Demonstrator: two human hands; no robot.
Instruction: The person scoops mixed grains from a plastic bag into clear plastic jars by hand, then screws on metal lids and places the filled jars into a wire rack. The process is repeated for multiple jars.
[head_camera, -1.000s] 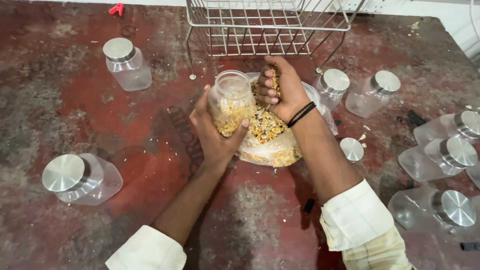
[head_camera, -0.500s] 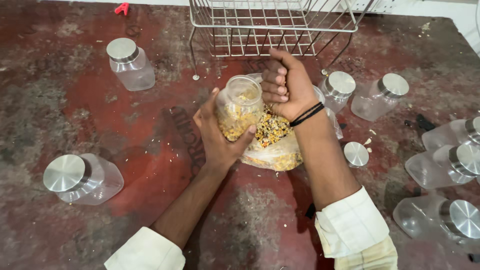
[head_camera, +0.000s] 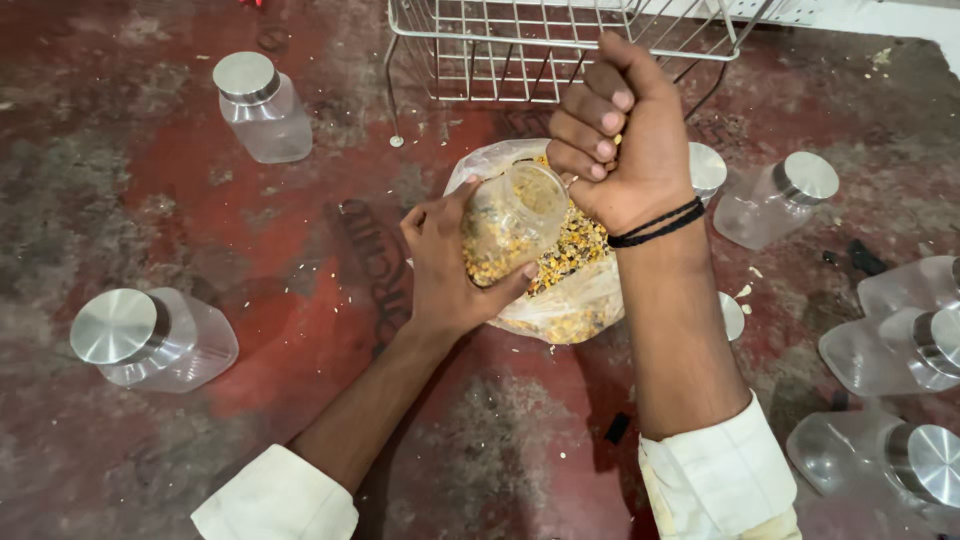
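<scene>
Sleeves: two cream cuffs at the near edge, the forearms reaching away over the worn red surface (head_camera: 300, 200).
Near right jars: capped clear jars (head_camera: 900, 460) lying on their sides on the surface.
Near left jar: clear jar with metal cap (head_camera: 150, 340), lying on its side, well apart from the hands.
Left hand (head_camera: 445, 265): wrapped around the side of the open jar; fingers curled about its body, thumb across the near wall.
Open jar (head_camera: 510, 220): clear, uncapped, tilted with its mouth toward the right hand, partly filled with yellow mixed grain; held over the bag.
Bag (head_camera: 560, 310): clear plastic, resting on the surface at centre, holding mixed grain in yellow and dark tones.
Right hand (head_camera: 625, 135): closed in a fist just above the jar mouth, fingers pressed together and curled into the palm; a little grain shows between them. A black band circles the wrist.
Loose cap (head_camera: 733, 315): on the surface just right of the bag.
Far jars: one upright capped jar (head_camera: 262, 105) at far left; capped jars (head_camera: 775, 200) at far right.
Wire basket (head_camera: 560, 45): white, at the far edge beyond the hands.
</scene>
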